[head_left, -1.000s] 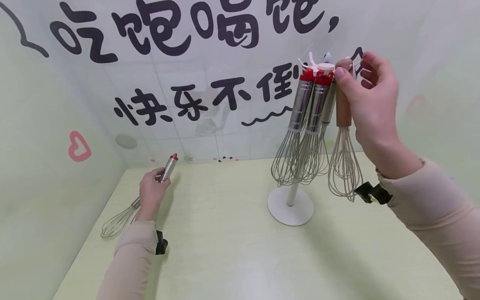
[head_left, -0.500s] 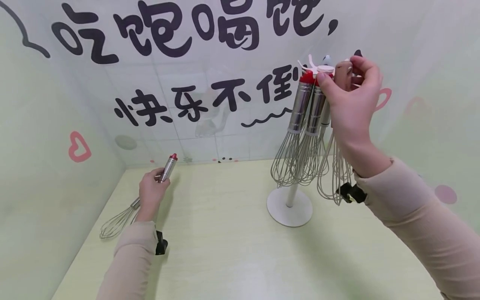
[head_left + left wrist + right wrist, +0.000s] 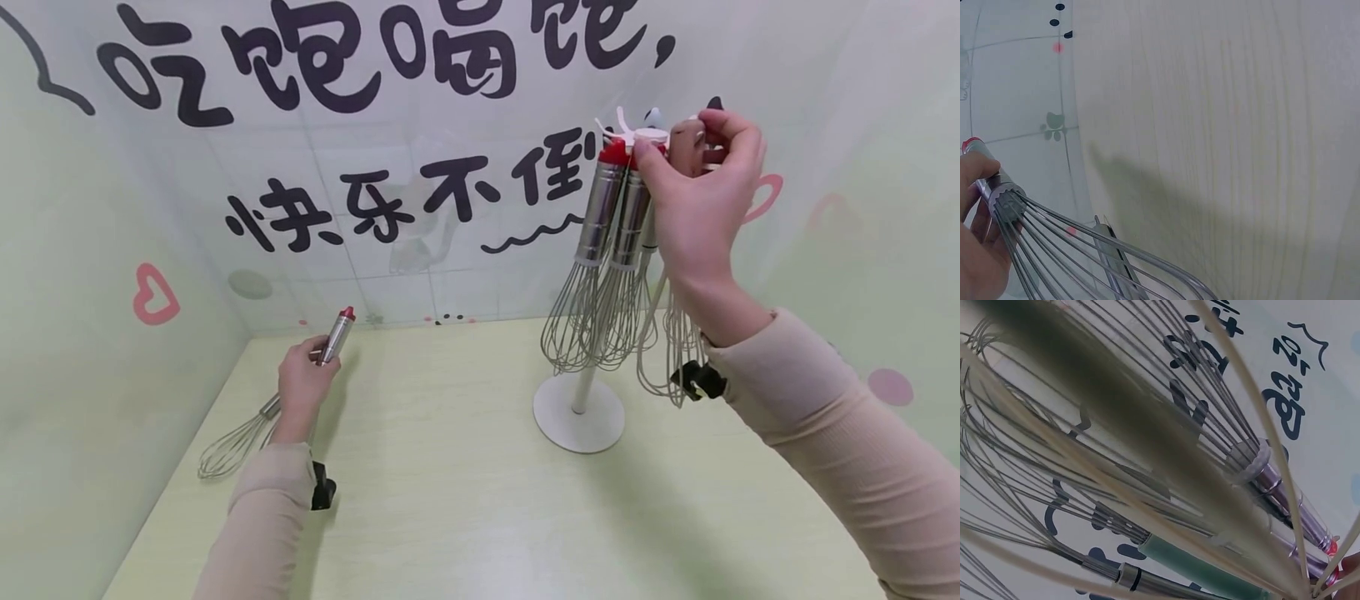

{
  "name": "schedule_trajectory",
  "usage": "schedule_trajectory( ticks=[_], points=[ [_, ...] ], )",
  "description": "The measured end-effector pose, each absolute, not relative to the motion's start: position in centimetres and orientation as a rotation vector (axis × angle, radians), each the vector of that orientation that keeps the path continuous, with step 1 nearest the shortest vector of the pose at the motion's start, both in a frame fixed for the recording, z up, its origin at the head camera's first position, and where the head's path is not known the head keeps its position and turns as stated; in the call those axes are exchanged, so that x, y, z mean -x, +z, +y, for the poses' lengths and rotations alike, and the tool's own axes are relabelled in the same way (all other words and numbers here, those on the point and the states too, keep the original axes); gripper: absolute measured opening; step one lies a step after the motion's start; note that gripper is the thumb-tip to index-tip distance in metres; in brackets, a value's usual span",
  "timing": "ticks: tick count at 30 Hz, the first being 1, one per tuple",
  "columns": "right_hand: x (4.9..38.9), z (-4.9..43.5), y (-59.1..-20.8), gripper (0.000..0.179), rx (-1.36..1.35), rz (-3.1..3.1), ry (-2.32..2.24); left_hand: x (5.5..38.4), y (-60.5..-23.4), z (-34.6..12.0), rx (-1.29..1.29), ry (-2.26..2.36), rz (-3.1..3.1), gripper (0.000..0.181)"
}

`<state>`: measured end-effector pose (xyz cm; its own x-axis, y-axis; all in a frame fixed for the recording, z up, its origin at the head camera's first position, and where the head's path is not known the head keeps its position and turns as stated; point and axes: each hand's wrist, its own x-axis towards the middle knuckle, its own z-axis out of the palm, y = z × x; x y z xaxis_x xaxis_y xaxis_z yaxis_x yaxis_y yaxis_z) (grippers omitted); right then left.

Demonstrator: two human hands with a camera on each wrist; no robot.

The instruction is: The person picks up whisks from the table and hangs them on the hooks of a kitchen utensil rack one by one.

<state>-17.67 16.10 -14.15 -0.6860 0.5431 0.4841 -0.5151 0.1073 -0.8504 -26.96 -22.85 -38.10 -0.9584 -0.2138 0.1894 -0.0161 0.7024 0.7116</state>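
Observation:
My left hand [image 3: 306,382] grips a red-capped steel whisk [image 3: 339,335], handle slanting up; in the left wrist view its wire loops [image 3: 1091,231] fan toward lower right. Beside it a second whisk [image 3: 234,446] lies on the table, its steel handle [image 3: 1116,262] partly seen. At the right my raised right hand [image 3: 705,208] holds the wooden handle [image 3: 686,150] of a whisk at the top of a white stand [image 3: 579,417]. The thumb lies over a red cap beside it. Pale wires of that whisk hang below the hand, partly hidden.
Red-capped steel whisks [image 3: 600,212] hang from the stand, wires downward. The right wrist view shows a green-handled whisk [image 3: 1204,569] among them. Behind the table [image 3: 450,483] rises a wall with black lettering [image 3: 461,187].
My right hand has moved left over the wooden handle, its thumb now across the red cap; the pale wires have swung left. My left hand and its whisk stay put.

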Motion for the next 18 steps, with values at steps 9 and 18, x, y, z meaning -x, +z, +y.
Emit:
schedule_trajectory(
  ticks=[9, 18],
  points=[
    [17.5, 16.3, -14.1, 0.047, 0.033, -1.621, 1.63, 26.9, -38.1, -22.8, -0.196, -1.106, -2.651, 0.046],
    [17.7, 17.6, -14.4, 0.042, 0.069, -1.687, 1.485, 27.1, -38.4, -22.6, -0.175, -1.123, -2.666, 0.046]
  ],
)
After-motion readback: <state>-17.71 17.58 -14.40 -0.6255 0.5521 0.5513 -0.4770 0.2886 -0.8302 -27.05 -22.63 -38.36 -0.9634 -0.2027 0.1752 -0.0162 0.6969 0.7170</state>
